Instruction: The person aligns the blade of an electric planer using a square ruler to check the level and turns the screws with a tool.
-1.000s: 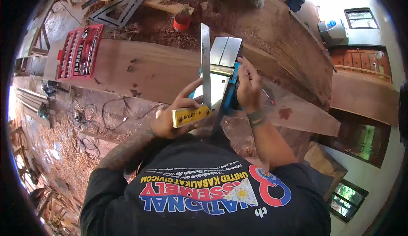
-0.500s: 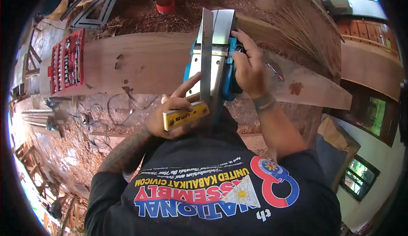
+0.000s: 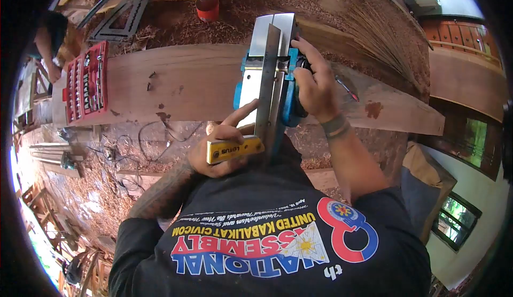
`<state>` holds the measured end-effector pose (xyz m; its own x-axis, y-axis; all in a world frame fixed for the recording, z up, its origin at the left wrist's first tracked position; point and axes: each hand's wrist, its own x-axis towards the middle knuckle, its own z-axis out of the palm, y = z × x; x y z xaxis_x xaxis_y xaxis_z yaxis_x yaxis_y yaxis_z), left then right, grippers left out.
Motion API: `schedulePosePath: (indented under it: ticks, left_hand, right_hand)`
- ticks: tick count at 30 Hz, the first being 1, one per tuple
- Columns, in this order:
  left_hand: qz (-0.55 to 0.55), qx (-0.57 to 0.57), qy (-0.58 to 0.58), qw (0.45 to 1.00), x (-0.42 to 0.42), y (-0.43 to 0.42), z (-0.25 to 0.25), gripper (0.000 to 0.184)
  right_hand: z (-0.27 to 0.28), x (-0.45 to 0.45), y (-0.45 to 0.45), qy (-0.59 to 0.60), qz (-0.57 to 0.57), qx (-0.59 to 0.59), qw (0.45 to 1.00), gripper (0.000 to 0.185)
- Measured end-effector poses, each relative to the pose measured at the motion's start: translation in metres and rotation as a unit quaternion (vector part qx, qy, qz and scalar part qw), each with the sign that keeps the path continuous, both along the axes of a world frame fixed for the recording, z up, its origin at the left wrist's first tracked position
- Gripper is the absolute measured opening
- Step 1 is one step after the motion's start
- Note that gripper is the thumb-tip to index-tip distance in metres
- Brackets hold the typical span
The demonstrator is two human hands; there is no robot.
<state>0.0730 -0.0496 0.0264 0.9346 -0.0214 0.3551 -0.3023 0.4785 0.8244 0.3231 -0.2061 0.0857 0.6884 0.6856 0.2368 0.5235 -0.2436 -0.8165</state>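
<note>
My left hand [image 3: 222,150] grips the yellow handle of a try square [image 3: 234,150], its index finger stretched along the metal blade. That steel blade stands over the metal sole of a blue electric planer [image 3: 251,86], which lies sole up. On the planer's right side, my right hand [image 3: 316,86] is wrapped round the blue body, fingers near its front knob. The planer is above the wooden board, close to my shirt. The underside of the planer is hidden.
A red socket set [image 3: 86,83] lies on the long board [image 3: 187,83]. Behind are a metal triangle [image 3: 125,13], a red-labelled bottle [image 3: 207,5] and wood shavings. A screwdriver [image 3: 347,88] lies right of the planer. Another person's arm [image 3: 47,51] shows at the far left.
The square's blade has shifted right and tilted across the planer's sole. The view has moved, and a person's arm has come into view at the far left.
</note>
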Motion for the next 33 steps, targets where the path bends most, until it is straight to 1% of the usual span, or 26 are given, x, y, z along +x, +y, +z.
schedulePosePath:
  ticks: [4, 7, 10, 13, 16, 19, 25, 27, 29, 32, 33]
  left_hand:
    - [0.0, -0.018, 0.014, 1.0, -0.003, -0.005, -0.001, 0.051]
    - [-0.006, -0.042, -0.004, 0.999, -0.003, -0.004, -0.005, 0.053]
    - [0.015, 0.025, -0.014, 0.999, -0.001, 0.002, -0.009, 0.054]
    - [0.046, 0.074, 0.022, 0.996, -0.002, -0.001, -0.013, 0.048]
    - [0.079, 0.158, 0.011, 0.984, 0.001, -0.001, -0.018, 0.038]
    - [0.069, 0.087, 0.038, 0.993, 0.007, -0.008, -0.02, 0.03]
    - [0.091, 0.117, 0.008, 0.989, 0.012, -0.009, -0.028, 0.029]
    - [0.019, 0.048, 0.131, 0.99, 0.006, -0.007, -0.029, 0.03]
    - [-0.011, 0.015, 0.184, 0.983, 0.003, -0.007, -0.032, 0.031]
    - [-0.007, 0.024, 0.179, 0.984, 0.002, -0.007, -0.031, 0.033]
    - [-0.013, 0.025, 0.188, 0.982, 0.001, -0.004, -0.027, 0.033]
  right_hand:
    - [-0.002, -0.002, 0.0, 0.0, -0.009, -0.002, 1.0, 0.051]
    - [-0.005, -0.001, -0.002, -0.006, -0.013, -0.007, 1.0, 0.051]
    - [-0.006, -0.001, -0.002, -0.009, -0.007, -0.001, 1.0, 0.05]
    - [-0.008, -0.002, -0.003, 0.002, -0.009, 0.006, 1.0, 0.05]
    - [-0.005, -0.004, -0.002, 0.002, -0.012, 0.003, 1.0, 0.05]
    - [-0.004, -0.004, -0.001, 0.005, -0.012, 0.005, 1.0, 0.049]
    - [-0.005, -0.002, -0.002, 0.025, -0.016, 0.003, 1.0, 0.049]
    - [-0.003, -0.001, -0.001, 0.039, -0.02, -0.008, 0.999, 0.05]
    - [-0.003, -0.001, -0.001, 0.051, -0.022, -0.026, 0.998, 0.05]
    - [-0.008, -0.002, -0.001, 0.085, -0.015, 0.025, 0.996, 0.05]
    - [-0.008, -0.001, -0.001, 0.084, -0.015, 0.023, 0.996, 0.05]
